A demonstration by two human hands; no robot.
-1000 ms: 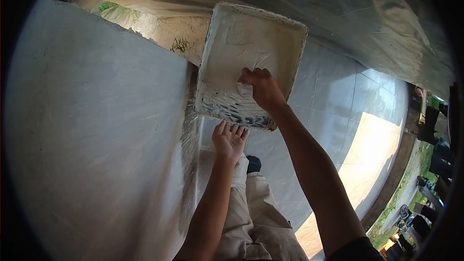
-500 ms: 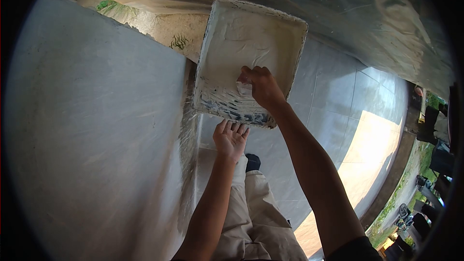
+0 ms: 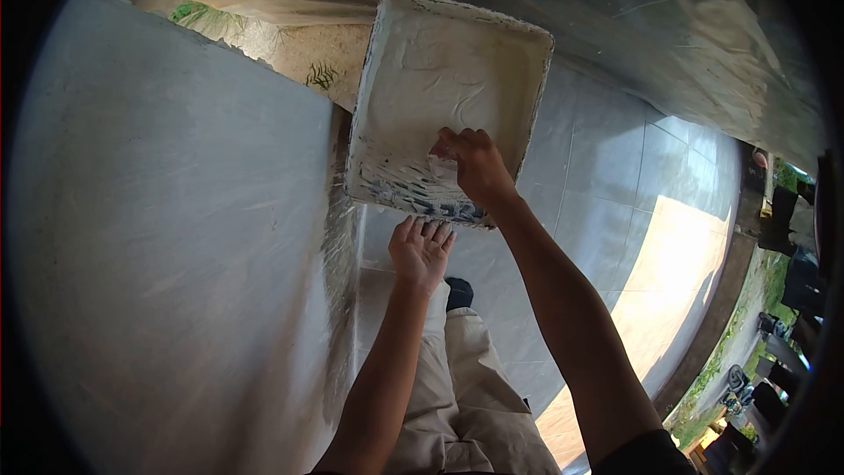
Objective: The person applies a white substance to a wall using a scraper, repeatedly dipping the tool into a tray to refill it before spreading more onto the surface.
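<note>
A paint tray (image 3: 359,114) coated with thick off-white paint is in the upper middle of the head view, its ridged end toward me and dark streaks showing through there. My right hand (image 3: 479,163) is over the lower part of the tray, fingers closed round a small whitish, paint-covered tool (image 3: 442,161). The hand mostly hides this tool, so I cannot tell its exact kind. Just below the tray's near edge, my left hand (image 3: 420,251) is palm up, fingers apart and slightly bent, fingertips right at the rim.
A grey plastered wall (image 3: 176,211) rises along the left. Wrinkled plastic sheeting (image 3: 633,18) hangs across the top. Beneath me are grey floor tiles (image 3: 598,149), with a sunlit patch (image 3: 677,255) on the right. My dark shoe (image 3: 459,294) shows below the tray.
The tray has shifted slightly to the left and up in view. My right hand has moved a little down and left over the ridged end. My left hand is almost unmoved.
</note>
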